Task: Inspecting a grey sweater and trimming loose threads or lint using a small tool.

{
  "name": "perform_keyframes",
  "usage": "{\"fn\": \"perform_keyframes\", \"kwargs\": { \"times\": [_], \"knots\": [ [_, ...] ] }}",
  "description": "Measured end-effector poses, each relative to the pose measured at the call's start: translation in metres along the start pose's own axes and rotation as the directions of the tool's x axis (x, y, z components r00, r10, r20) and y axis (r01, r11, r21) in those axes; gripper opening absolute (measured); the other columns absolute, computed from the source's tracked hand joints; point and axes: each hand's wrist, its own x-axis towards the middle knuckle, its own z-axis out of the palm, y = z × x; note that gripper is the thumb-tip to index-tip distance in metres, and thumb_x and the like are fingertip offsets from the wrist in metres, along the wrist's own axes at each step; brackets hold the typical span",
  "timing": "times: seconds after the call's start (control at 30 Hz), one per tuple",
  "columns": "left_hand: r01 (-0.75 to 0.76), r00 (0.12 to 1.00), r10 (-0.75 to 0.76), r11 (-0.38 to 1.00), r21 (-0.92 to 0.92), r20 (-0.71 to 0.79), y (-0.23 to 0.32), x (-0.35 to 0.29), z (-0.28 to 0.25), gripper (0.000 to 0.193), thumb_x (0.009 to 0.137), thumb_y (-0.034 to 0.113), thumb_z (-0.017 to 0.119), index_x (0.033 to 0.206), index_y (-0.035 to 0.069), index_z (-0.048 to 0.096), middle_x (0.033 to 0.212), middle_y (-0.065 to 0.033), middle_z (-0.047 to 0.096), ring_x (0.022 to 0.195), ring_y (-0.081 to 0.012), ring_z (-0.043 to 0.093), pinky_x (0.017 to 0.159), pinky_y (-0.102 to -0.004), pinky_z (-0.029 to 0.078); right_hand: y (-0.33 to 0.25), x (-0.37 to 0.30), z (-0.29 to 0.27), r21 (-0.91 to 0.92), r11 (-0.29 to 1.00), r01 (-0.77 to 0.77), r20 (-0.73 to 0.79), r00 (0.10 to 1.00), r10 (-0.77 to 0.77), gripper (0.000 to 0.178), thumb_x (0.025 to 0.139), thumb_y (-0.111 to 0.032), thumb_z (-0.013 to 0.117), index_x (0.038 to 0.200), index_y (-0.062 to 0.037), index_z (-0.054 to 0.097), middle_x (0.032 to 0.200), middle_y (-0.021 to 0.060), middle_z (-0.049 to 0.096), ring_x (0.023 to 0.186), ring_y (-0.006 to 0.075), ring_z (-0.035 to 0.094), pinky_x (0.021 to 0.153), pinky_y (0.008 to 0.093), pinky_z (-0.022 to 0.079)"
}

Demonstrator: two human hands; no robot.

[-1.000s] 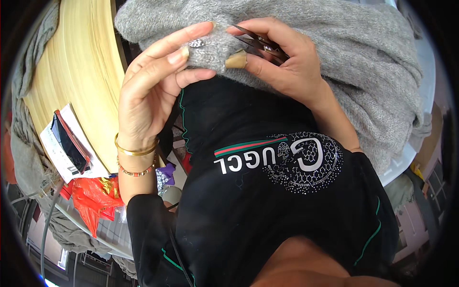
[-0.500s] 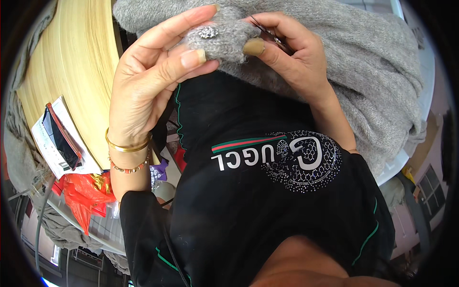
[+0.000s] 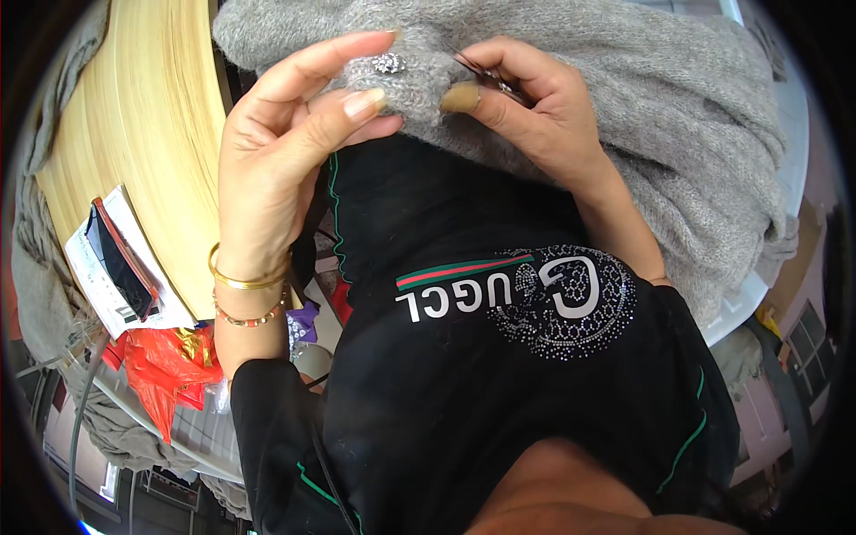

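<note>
A fuzzy grey knitted garment (image 3: 678, 116) lies over my lap and spreads off to the right. Its ribbed edge is raised between my two hands, with a sparkly, stone-set button (image 3: 389, 62) on it. My left hand (image 3: 276, 152) grips this edge, thumb below the button and index finger above it. With the thumb and bent fingers of my right hand (image 3: 557, 120) I pinch the knit just right of the button. Tucked in that same hand are dark thread snips (image 3: 501, 82), their thin tip poking out past the index finger; the fingers partly cover them.
At the left stands a pale wood-grain table (image 3: 160, 116). Papers (image 3: 98, 276) lie on it beneath a dark pouch with a red-brown edge (image 3: 120, 259). A red plastic bag (image 3: 165, 370) sits below. A pale tub rim (image 3: 758, 294) shows under the garment at the right.
Both hands and the knit edge have shifted slightly down in the picture. My right hand has come a little to the left, closer to the button. Both grips look unchanged.
</note>
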Motion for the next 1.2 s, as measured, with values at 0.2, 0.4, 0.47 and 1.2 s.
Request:
{"fn": "perform_keyframes", "kwargs": {
  "times": [0.2, 0.4, 0.47, 1.2],
  "knots": [
    [-0.175, 0.980, 0.193, 0.953, 0.249, -0.049, -0.006, -0.002, 0.008, 0.034, 0.100, 0.003, 0.063, 0.132, -0.004, 0.061, 0.133, -0.0184, 0.065, 0.106, -0.0176, 0.068, 0.086, -0.0328, 0.063, -0.005, -0.002, -0.001, -0.052, 0.998, 0.037, -0.009, 0.999, -0.038, 0.018, 0.091, -0.011, 0.075, 0.107, -0.0026, 0.070, 0.087, -0.0008, 0.067, 0.077, 0.0028, 0.059, 0.066, 0.0204, 0.048],
    [-0.195, 0.978, 0.208, 0.954, 0.227, -0.035, -0.007, -0.003, 0.007, 0.029, 0.100, 0.003, 0.065, 0.129, -0.003, 0.064, 0.127, -0.0139, 0.070, 0.105, -0.0139, 0.070, 0.090, -0.0270, 0.059, -0.003, -0.003, 0.000, -0.043, 0.997, 0.066, -0.038, 0.997, -0.068, 0.018, 0.094, -0.011, 0.076, 0.108, -0.0019, 0.070, 0.089, -0.0038, 0.066, 0.075, 0.0001, 0.052, 0.065, 0.0171, 0.040],
    [-0.206, 0.973, 0.226, 0.942, 0.265, -0.048, -0.007, -0.003, 0.008, 0.028, 0.100, 0.003, 0.065, 0.128, -0.003, 0.065, 0.126, -0.0136, 0.070, 0.105, -0.0136, 0.070, 0.089, -0.0265, 0.059, -0.003, -0.003, 0.000, -0.042, 0.997, 0.068, -0.043, 0.997, -0.070, 0.018, 0.095, -0.011, 0.076, 0.109, -0.0017, 0.069, 0.089, -0.0033, 0.066, 0.076, 0.0005, 0.052, 0.066, 0.0170, 0.041],
    [-0.457, 0.842, 0.521, 0.553, 0.696, 0.139, -0.010, 0.000, 0.004, 0.008, 0.102, 0.002, 0.062, 0.104, -0.003, 0.068, 0.111, -0.0097, 0.074, 0.089, -0.0071, 0.066, 0.074, -0.0203, 0.053, -0.013, -0.005, -0.006, 0.075, 0.997, -0.014, 0.022, 1.000, 0.013, 0.017, 0.097, -0.011, 0.071, 0.111, -0.0009, 0.068, 0.091, -0.0039, 0.065, 0.081, 0.0011, 0.055, 0.070, 0.0178, 0.044]
  ]
}}
